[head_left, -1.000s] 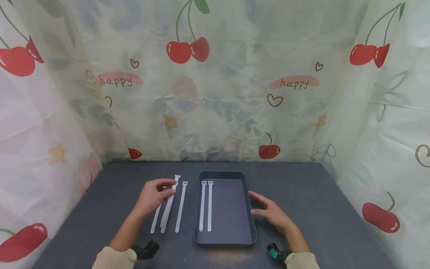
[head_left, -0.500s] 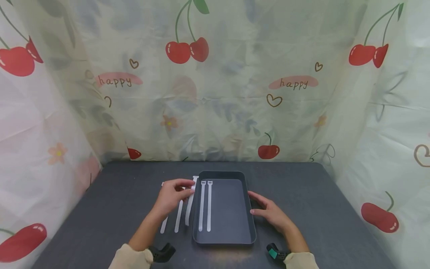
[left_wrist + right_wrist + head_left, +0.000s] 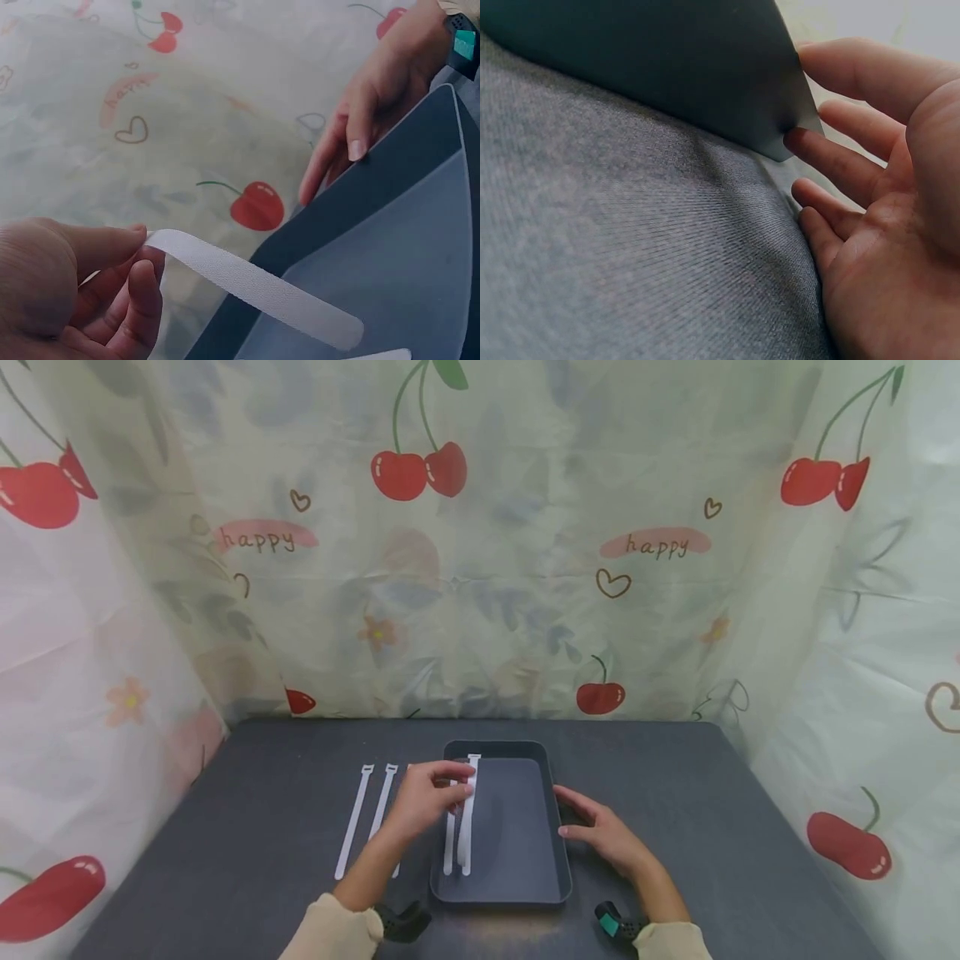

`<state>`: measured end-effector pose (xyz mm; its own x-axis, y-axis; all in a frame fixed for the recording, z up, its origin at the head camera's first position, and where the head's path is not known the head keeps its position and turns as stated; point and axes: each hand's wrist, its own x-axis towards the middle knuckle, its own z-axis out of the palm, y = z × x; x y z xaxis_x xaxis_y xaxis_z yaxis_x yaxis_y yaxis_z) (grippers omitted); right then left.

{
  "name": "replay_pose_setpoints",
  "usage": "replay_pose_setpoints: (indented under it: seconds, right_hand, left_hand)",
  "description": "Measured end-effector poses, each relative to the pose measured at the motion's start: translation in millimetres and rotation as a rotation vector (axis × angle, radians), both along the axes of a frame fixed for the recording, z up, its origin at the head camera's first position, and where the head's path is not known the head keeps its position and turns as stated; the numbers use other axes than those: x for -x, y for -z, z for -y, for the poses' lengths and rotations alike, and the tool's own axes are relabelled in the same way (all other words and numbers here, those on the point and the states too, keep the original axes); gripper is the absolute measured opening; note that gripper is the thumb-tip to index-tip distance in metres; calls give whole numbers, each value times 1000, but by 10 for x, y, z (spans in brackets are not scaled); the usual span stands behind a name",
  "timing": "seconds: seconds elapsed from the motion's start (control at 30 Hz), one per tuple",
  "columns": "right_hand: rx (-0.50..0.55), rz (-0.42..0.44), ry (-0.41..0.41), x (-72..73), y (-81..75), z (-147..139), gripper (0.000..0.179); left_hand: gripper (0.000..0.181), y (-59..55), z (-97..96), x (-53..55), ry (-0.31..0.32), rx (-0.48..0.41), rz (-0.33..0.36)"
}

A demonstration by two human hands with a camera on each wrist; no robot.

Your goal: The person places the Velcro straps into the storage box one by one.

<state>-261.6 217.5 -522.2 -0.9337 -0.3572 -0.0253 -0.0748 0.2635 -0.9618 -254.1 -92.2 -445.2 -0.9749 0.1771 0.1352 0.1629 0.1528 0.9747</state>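
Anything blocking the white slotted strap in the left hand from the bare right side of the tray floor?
Nothing visible. The left hand holds the white slotted strap over the gray tray; the right hand touches its outer right side.

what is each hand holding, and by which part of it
The left hand pinches a white strap near its wider far end. The right hand grips nothing; it only touches the side of the tray.

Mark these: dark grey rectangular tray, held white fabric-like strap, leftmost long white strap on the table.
Dark grey rectangular tray (image 3: pixel 517 827), head view: bare floor, right side.
Held white fabric-like strap (image 3: pixel 255 287), left wrist view: mid-length.
Leftmost long white strap (image 3: pixel 353 822), head view: mid-length.
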Motion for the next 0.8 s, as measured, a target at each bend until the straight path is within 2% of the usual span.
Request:
replay_pose_setpoints:
  seconds: [0.37, 0.6, 0.8]
  right_hand:
    - [-5, 1, 4, 8, 7, -18, 68]
    - [-18, 6, 15, 1, -7, -6, 68]
    - [-8, 11, 11, -4, -3, 3, 68]
  left_hand:
    - [24, 209, -244, 126, 117, 71, -23]
    - [32, 312, -335, 188, 143, 198, 19]
    - [36, 392, -375, 199, 149, 335, -30]
